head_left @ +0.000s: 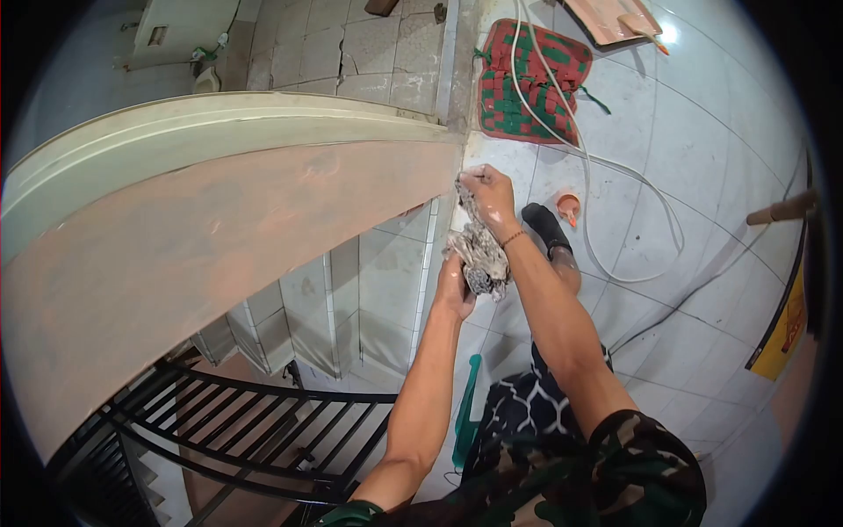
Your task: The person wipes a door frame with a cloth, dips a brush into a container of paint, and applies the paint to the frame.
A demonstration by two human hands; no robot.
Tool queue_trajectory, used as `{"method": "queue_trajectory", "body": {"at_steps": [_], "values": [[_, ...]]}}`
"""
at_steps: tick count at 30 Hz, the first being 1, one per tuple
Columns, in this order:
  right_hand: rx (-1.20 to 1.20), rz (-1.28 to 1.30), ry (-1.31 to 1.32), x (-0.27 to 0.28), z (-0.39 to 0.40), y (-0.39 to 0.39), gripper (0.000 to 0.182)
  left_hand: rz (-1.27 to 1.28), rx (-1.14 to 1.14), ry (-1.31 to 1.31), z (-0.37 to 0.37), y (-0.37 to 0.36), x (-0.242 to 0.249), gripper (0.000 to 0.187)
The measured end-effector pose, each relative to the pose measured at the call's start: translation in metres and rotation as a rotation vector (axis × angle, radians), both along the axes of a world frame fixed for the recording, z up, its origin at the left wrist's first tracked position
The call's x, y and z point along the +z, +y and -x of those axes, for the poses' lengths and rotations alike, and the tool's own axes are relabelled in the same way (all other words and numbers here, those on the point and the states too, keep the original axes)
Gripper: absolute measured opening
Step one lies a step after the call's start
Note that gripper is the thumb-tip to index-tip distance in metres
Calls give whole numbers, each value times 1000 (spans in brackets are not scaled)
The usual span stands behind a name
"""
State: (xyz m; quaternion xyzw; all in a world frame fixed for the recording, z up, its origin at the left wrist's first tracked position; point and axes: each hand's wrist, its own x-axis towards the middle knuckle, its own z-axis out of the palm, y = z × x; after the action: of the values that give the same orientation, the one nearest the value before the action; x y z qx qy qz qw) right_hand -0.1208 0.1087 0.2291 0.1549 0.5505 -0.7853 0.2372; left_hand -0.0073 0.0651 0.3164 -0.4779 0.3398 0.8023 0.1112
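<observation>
A crumpled, dirty grey-white rag (481, 255) hangs between my two hands at the centre of the head view. My left hand (455, 288) is closed around its lower bunched part. Higher up, my right hand (492, 195) pinches a thin end of the same rag, with whitish smears on the skin. Just left of the hands stands the salmon-coloured wall panel (263, 211), blotched with grey patches. To the right of my right hand, a small orange cup-like piece (569, 207) lies on the floor near my dark-socked foot (546, 227).
White floor tiles (702, 202) spread to the right, crossed by a looping pale hose or cable (645, 180). A red-green woven mat (531, 83) lies ahead. Stairs (320, 307) drop away at left beside a black metal railing (263, 413). A green long-handled object (467, 417) is by my leg.
</observation>
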Motion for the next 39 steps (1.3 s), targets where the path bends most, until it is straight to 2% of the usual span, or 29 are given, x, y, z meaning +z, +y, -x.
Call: {"method": "queue_trajectory", "body": {"at_steps": [2,3,5,6,10,12,17,20,21,23,25,27,28,29,31,32,33,35,37,39], "values": [[155,-230,56,-12,20,-7,14,-77,53,37,17,-18,-37,35],[173,-229,24,-26,15,-16,14,-160,99,68,15,-25,-48,34],[9,-35,-37,-51,28,-39,14,-131,107,40,25,-33,-56,32],[22,25,-49,-56,30,-46,14,-107,95,28,22,-39,-63,32],[53,38,-98,-64,32,-64,13,-118,154,15,16,-56,-78,31],[72,-11,-15,-67,35,-73,12,-102,205,4,19,-57,-78,30],[79,-74,-7,-69,49,-99,12,-154,242,-25,24,-85,-95,32],[41,-95,39,-73,56,-115,12,-299,302,24,32,-102,-104,33],[-15,-57,73,-73,59,-118,12,-297,302,17,34,-102,-105,33],[7,-89,50,-75,65,-118,12,-305,250,109,37,-102,-107,33],[37,-123,26,-75,70,-115,11,-301,241,81,41,-102,-109,33],[-39,-213,62,-79,76,-110,14,-326,110,109,50,-108,-111,33],[-150,-136,83,-90,79,-111,15,-290,78,86,58,-108,-112,32],[-146,-140,79,-97,78,-104,15,-293,83,82,63,-107,-114,32],[-167,26,77,-89,84,-88,16,-138,61,-12,73,-101,-118,29],[-130,47,-34,-79,83,-82,15,-102,95,-21,77,-97,-117,27],[-126,43,-35,-69,81,-76,15,-106,100,-23,80,-92,-115,27],[126,-6,-76,-58,82,-69,15,-178,174,-33,83,-84,-109,26],[195,59,-75,-66,81,-70,15,-155,186,-45,83,-80,-107,26],[266,124,-77,-73,81,-72,15,-287,246,-11,78,-83,-115,27]]}}
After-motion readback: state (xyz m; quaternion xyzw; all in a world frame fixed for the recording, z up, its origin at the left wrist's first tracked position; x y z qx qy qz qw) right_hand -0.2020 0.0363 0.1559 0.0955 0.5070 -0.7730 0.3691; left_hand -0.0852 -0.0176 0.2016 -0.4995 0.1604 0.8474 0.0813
